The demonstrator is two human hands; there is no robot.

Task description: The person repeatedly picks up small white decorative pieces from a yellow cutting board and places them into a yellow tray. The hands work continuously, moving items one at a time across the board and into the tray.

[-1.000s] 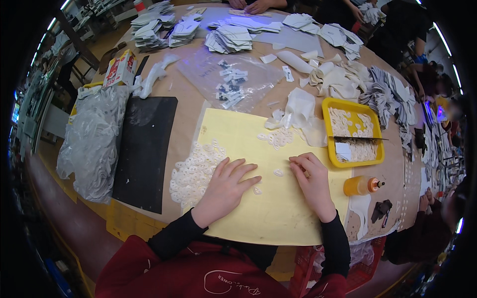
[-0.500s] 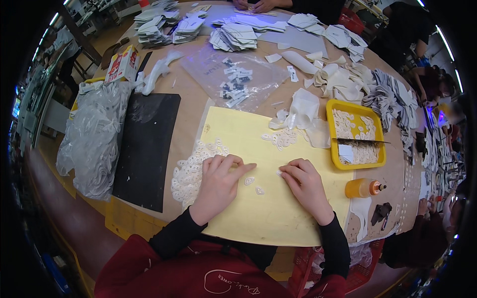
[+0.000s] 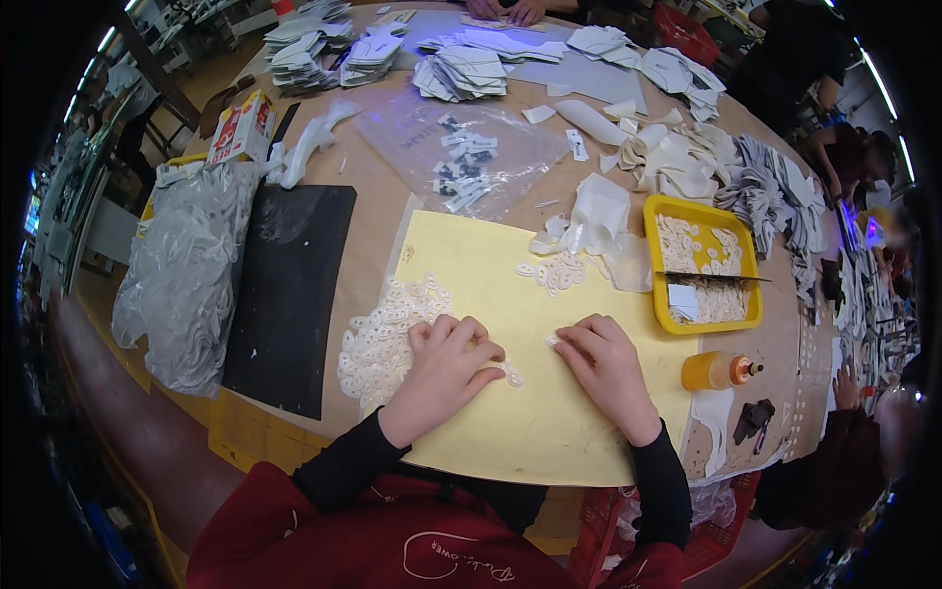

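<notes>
My right hand (image 3: 606, 368) pinches a small white oval piece (image 3: 551, 341) with a hole between thumb and fingertips, just above a yellow sheet (image 3: 549, 432). My left hand (image 3: 446, 368) is closed, its thumb and fingers drawn together on the sheet over a second oval piece, which they mostly hide. Right beside those fingertips lies another oval piece (image 3: 515, 377). A large heap of the same pieces (image 3: 368, 339) spreads along the sheet's left edge, partly behind my left hand. Farther off, a smaller cluster of pieces (image 3: 557, 276) rests on the sheet.
To the right stand a yellow tray (image 3: 652, 265) of pieces with a dark strip across it, and an orange bottle (image 3: 713, 371). A black board (image 3: 289, 294) and clear plastic bags (image 3: 186, 275) lie left. Fabric stacks (image 3: 461, 74) and another person's hands (image 3: 505, 10) are at the far side.
My left hand has moved slightly down and right, its fingers closing over one of the two loose oval pieces. The right hand stays nearly in place with its piece.
</notes>
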